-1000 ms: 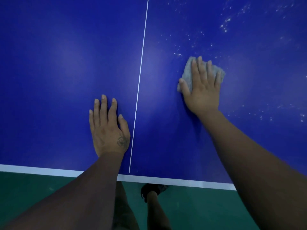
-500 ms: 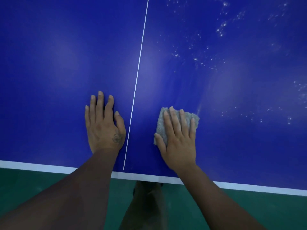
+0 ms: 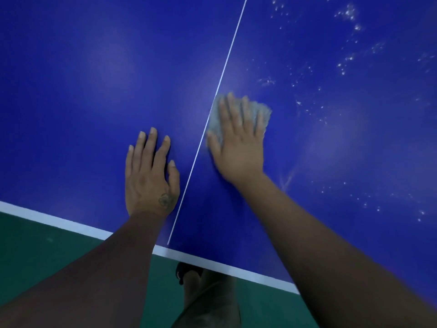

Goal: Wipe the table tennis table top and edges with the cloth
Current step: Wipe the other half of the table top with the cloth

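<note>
Blue table tennis table top (image 3: 94, 91) holds white specks (image 3: 345, 65) far right; right hand (image 3: 238, 147), fingers spread, presses grey fuzzy cloth (image 3: 264, 112), left hand (image 3: 151, 176) flat. Overlap strokes toward them imo.

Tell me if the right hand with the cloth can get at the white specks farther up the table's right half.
Probably yes. The right hand presses the cloth flat just right of the centre line, and only bare blue table lies between it and the specks.

Bare forearms (image 3: 113, 268), small round tattoo (image 3: 165, 200) on the left hand (image 3: 149, 178) by the thumb, dark shoe (image 3: 186, 272) bottom centre.
</note>
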The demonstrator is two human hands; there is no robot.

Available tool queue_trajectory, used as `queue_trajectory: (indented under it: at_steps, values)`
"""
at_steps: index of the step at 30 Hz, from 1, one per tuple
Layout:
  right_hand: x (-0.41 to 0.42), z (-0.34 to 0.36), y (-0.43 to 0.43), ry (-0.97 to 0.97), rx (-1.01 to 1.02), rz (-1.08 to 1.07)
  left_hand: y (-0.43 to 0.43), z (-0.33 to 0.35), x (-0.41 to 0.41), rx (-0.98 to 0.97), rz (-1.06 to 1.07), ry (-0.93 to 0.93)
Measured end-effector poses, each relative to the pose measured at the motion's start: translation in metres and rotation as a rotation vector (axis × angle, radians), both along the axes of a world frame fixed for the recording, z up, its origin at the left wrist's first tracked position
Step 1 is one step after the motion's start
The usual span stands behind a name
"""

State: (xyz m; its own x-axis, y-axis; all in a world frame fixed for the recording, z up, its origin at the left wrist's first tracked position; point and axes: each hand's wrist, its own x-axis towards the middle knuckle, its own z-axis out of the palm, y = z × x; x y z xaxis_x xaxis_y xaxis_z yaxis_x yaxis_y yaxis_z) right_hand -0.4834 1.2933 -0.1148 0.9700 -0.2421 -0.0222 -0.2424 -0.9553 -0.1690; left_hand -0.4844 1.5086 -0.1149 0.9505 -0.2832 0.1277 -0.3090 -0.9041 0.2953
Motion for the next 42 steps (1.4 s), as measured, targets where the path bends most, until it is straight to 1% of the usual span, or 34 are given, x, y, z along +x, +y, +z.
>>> queue_trajectory:
  at_steps: [3, 5, 9, 11, 14, 16, 18, 19, 23, 26, 28, 31, 32, 35, 36, 39, 42]
  values:
    - [-0.064, 0.000, 0.018, 0.004, 0.020, 0.261, -0.001, 0.003, -0.001, -0.003, -0.001, 0.002]
    - [-0.089, -0.004, 0.001, 0.017, 0.024, 0.373, -0.002, 0.004, 0.000, 0.001, 0.002, 0.017]
    - [-0.086, -0.006, -0.065, -0.006, 0.007, 0.398, -0.003, 0.005, 0.000, 0.009, 0.010, 0.048]
    - [-0.079, -0.005, -0.096, -0.014, -0.022, 0.350, -0.004, 0.005, -0.001, 0.007, 0.008, 0.056]
    - [-0.068, -0.004, -0.126, 0.017, -0.040, 0.121, -0.005, 0.006, -0.001, 0.000, 0.015, 0.051]
    - [-0.058, -0.001, -0.119, 0.046, -0.031, -0.040, -0.005, 0.006, -0.001, -0.005, 0.015, 0.050]
    - [-0.050, 0.003, -0.092, 0.051, -0.016, -0.110, -0.007, 0.007, -0.001, -0.013, 0.009, 0.040]
    - [-0.047, 0.004, -0.076, 0.047, -0.006, -0.090, -0.007, 0.008, -0.002, -0.020, 0.009, 0.031]
    - [-0.040, 0.005, -0.012, 0.025, 0.073, 0.126, -0.005, 0.005, -0.004, -0.027, 0.018, 0.000]
    - [-0.063, 0.002, 0.014, 0.010, 0.090, 0.286, -0.005, 0.003, -0.005, -0.035, 0.028, -0.007]
    - [-0.085, 0.000, 0.005, -0.009, 0.095, 0.420, -0.006, 0.005, -0.006, -0.033, 0.038, -0.004]
    - [-0.109, -0.006, -0.046, -0.039, 0.066, 0.568, -0.009, 0.007, -0.010, -0.045, 0.087, 0.029]
    - [-0.114, -0.008, -0.068, -0.047, 0.051, 0.567, -0.010, 0.009, -0.012, -0.067, 0.123, 0.051]
    - [-0.125, -0.006, -0.128, -0.030, -0.001, 0.470, -0.029, 0.019, -0.035, -0.169, 0.274, 0.116]
    - [-0.128, -0.004, -0.143, -0.018, -0.018, 0.438, -0.041, 0.021, -0.051, -0.164, 0.323, 0.141]
    - [-0.132, -0.001, -0.159, 0.009, -0.052, 0.323, -0.086, 0.020, -0.108, 0.016, 0.429, 0.168]
    - [-0.128, -0.001, -0.125, 0.034, -0.040, 0.072, -0.098, 0.007, -0.127, 0.052, 0.482, 0.124]
